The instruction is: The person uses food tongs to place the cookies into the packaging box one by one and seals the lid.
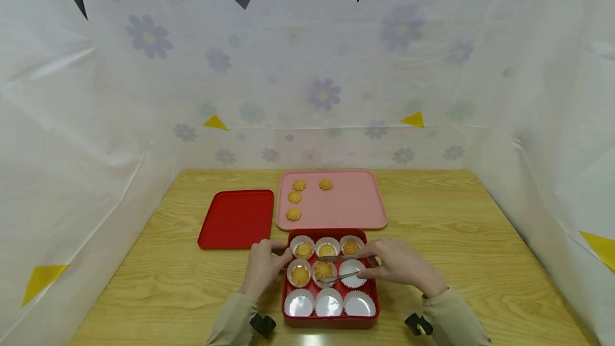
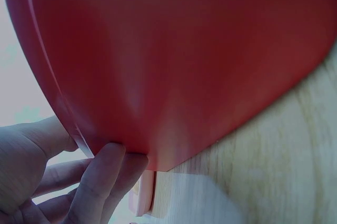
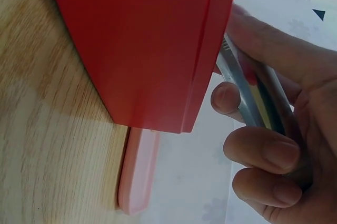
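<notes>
A red box (image 1: pixel 331 322) holds white paper cups in rows. Piped cookies fill the far row's cups and the left and middle cups of the centre row; the right centre cup (image 1: pixel 353 276) and near row are bare. My left hand (image 1: pixel 263 267) grips the box's left rim, thumb over the edge and fingers against the outer wall (image 2: pixel 142 77). In my right hand (image 1: pixel 401 263) are metal tongs (image 3: pixel 247 95), fingers curled around them. Their tips stand on either side of the cookie (image 1: pixel 324 269) in the middle cup.
Behind the box lies a pink tray (image 1: pixel 346 202) with several cookies, three down its left side and another cookie (image 1: pixel 325 185) near its far edge. A flat red tray or lid (image 1: pixel 237 220) lies left of it on the wooden table (image 1: pixel 432 218). Patterned white sheeting surrounds the table.
</notes>
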The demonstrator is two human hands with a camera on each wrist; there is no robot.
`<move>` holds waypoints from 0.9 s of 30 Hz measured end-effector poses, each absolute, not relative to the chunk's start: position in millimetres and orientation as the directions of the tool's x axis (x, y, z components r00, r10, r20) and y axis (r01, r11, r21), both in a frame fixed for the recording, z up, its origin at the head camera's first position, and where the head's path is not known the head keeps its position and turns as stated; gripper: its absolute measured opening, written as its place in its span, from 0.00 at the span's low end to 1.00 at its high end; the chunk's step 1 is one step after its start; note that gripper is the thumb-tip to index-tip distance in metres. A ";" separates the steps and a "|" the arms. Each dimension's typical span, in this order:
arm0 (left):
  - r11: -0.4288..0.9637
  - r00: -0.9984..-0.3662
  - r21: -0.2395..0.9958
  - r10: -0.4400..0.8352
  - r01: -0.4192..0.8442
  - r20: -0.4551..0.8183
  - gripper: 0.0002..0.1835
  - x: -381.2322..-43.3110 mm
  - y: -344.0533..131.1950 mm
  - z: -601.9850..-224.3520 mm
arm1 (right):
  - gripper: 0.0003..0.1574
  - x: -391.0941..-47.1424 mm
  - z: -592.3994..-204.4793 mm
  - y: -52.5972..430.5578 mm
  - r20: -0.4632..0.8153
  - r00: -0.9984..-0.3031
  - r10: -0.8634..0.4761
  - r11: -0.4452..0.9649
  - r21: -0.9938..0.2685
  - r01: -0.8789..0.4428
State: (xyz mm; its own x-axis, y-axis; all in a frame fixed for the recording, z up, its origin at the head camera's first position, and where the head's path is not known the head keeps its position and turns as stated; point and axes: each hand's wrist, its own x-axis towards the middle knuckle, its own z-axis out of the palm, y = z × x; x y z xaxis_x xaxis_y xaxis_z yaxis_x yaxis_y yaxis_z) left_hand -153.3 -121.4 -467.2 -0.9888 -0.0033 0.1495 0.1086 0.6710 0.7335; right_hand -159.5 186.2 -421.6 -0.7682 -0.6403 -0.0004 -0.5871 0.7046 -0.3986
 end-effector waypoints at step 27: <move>0.673 -0.989 0.733 -0.010 0.103 0.149 0.07 -153.7 -121.8 -469.5 | 0.18 -186.9 -438.7 202.1 0.170 -0.871 -0.461 0.569 -0.696 -0.437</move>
State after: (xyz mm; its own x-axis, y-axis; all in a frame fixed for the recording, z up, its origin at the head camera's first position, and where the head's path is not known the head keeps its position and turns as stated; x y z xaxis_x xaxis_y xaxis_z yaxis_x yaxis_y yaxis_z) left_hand -153.7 -121.8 -469.5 -0.9888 -0.0098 0.1486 0.1035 0.6727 0.7326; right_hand -186.9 202.1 -438.7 -0.8709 -0.4609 0.1703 -0.4374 0.5693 -0.6961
